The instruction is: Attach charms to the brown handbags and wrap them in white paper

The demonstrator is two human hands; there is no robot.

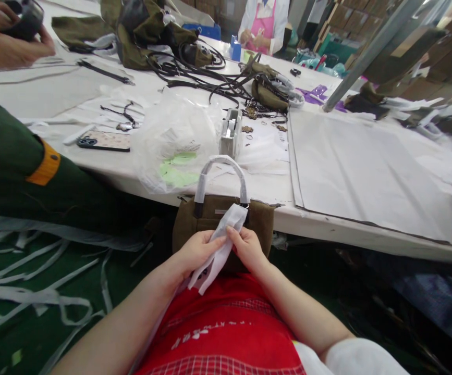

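Observation:
An olive-brown handbag (263,224) rests upright in front of me, against the table's edge. One handle (222,159) stands up in an arch, mostly covered in white wrapping. Toward me hangs a white wrapping strip (226,229) from near the bag's right handle ring, its two tails loose at the bottom. My left hand (198,252) pinches the strip from the left. On its right side, higher up, the thumb and fingers of my right hand (248,249) are closed on the same strip. Whether a second handle lies inside it, I cannot tell.
On the table (120,174) lie a plastic bag (174,135), a tape dispenser (230,133), a phone (104,141), dark straps (194,83) and a grey board (358,172). A co-worker's hand (10,44) holds a dark object at left. Another person (263,26) stands across the table.

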